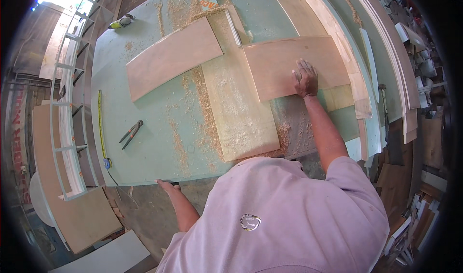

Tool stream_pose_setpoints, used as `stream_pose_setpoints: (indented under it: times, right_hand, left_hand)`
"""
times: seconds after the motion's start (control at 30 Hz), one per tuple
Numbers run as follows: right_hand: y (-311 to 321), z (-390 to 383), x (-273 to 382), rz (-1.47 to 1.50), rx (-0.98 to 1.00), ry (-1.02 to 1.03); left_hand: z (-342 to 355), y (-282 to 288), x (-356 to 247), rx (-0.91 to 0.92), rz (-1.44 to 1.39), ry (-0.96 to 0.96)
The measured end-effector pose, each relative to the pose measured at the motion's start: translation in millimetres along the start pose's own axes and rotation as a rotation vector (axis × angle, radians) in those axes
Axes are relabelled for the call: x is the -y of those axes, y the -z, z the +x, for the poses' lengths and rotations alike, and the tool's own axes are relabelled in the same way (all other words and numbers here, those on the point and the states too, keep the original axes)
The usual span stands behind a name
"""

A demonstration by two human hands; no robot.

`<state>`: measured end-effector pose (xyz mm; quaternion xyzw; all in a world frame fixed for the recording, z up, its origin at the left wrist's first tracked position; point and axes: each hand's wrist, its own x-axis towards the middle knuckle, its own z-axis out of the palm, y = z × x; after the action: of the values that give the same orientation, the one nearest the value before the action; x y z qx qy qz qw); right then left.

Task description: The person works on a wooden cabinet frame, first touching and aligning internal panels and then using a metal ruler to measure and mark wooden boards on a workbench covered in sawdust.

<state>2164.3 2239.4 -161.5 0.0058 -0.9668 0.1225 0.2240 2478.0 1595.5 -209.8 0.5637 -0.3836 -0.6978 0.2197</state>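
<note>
My right hand [306, 78] lies with spread fingers on a pinkish wooden panel [275, 65], which partly overlaps a pale, dust-covered board [243, 121]. At the near edge of the green worktable [144, 162], my left hand [170, 188] is curled beside a small dark item; what it grips is unclear. A second pinkish panel [173, 56] lies to the left, across part of the pale board. Black-and-orange pincers [131, 134] and an extended yellow tape measure [107, 162] rest on the table's left part.
Long timber strips [361, 104] line the table's right side. A white lattice frame [64, 147] and leaning brown sheets [87, 215] stand at the left. A small yellow-and-grey tool [120, 22] sits at the far left corner. Wood shavings streak the tabletop. Stacked offcuts [419, 220] lie lower right.
</note>
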Motion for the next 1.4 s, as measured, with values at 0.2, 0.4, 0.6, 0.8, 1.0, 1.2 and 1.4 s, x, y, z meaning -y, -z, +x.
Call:
stream_pose_setpoints:
  times: [0.2,0.4,0.6,0.8,1.0,1.2,1.4]
  right_hand:
    - [-0.2,5.1,4.2,0.006,0.004,0.000]
    - [-2.3,6.7,3.3,-0.003,-0.001,0.006]
    - [-7.0,10.2,-0.9,-0.016,-0.007,0.010]
    - [-11.0,14.7,1.2,-0.011,-0.004,0.005]
    - [-13.5,19.3,0.9,-0.003,-0.008,0.004]
    - [-19.8,24.7,-2.0,0.002,-0.019,0.015]
    - [-21.8,29.0,-1.9,-0.023,-0.019,0.021]
  left_hand:
    - [12.1,10.4,0.8,0.017,-0.027,-0.013]
    - [-3.1,0.8,-2.8,-0.006,0.006,0.000]
    - [-13.5,-5.4,-7.2,-0.047,0.043,0.011]
    - [-5.4,0.2,-4.7,0.007,-0.020,0.004]
    - [-5.1,0.4,-4.0,-0.032,0.018,-0.014]
    - [-14.8,-4.7,-5.7,-0.001,0.008,0.006]
    - [-24.2,-12.4,-9.3,-0.064,0.044,-0.015]
